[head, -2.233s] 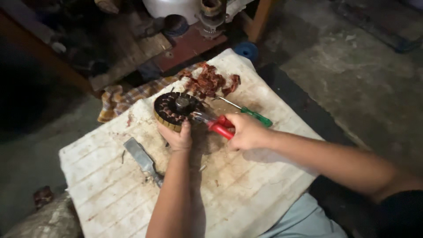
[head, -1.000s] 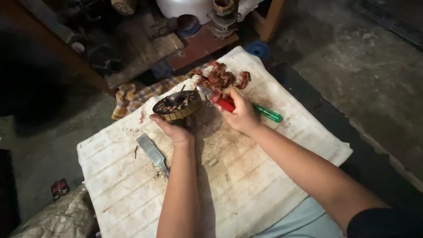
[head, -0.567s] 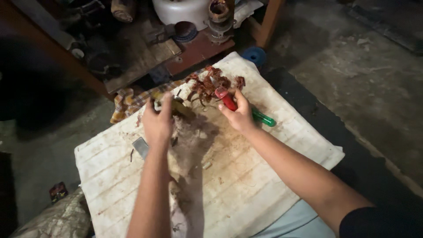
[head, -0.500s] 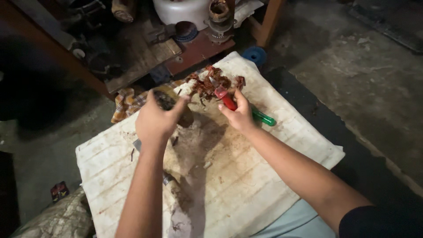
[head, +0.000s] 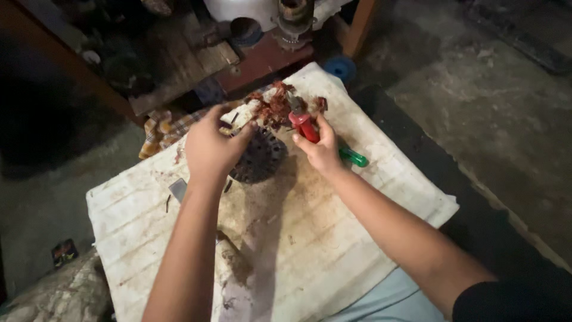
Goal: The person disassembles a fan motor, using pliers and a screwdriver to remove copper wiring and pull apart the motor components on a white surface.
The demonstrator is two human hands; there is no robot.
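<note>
My left hand (head: 213, 149) grips the rim of a round dark motor stator (head: 260, 156) and holds it tilted on the stained white cloth (head: 310, 238). My right hand (head: 322, 150) is closed on red-handled pliers (head: 302, 122), whose jaws point up into a tangle of reddish copper wire (head: 279, 106) lying at the far edge of the cloth. A green-handled screwdriver (head: 354, 157) lies just right of my right hand, partly under it.
A flat metal blade (head: 178, 189) lies on the cloth behind my left forearm. A checkered rag (head: 159, 128) sits at the far left of the cloth. Dark wooden planks, a white container and a rusty metal part stand beyond. Concrete floor lies to the right.
My left hand turned the stator from lying flat to tilted, and shifted its grip over the rim. My right hand moved the pliers up toward the copper wire tangle.
</note>
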